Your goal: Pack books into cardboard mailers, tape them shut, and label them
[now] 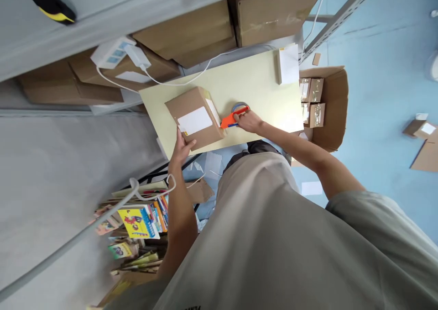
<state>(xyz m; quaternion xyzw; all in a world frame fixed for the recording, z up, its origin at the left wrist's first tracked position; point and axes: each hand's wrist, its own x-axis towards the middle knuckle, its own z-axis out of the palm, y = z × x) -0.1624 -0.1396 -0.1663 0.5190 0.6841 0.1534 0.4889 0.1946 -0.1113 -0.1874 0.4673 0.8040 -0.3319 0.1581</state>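
A closed brown cardboard box (pixel 207 136) with a white label (pixel 195 120) on its upper face lies on the pale yellow tabletop (pixel 260 81). My left hand (pixel 181 148) grips the box at its near left corner, thumb on the upper face and fingers around the edge. In my right hand (pixel 249 120) is an orange tape dispenser (pixel 228 120), its front end against the right side of the box. A blue-grey ring, seemingly its tape roll, shows just behind the fingers. A second white label lies on the box's right side.
A white box (pixel 288 64) stands at the table's far right corner. Beyond the right end, an open carton (pixel 330 109) holds several small boxes. Shelved cartons (pixel 186 31), a white power strip (pixel 112 52) and its cable line the back. Books (pixel 140 221) are stacked lower left.
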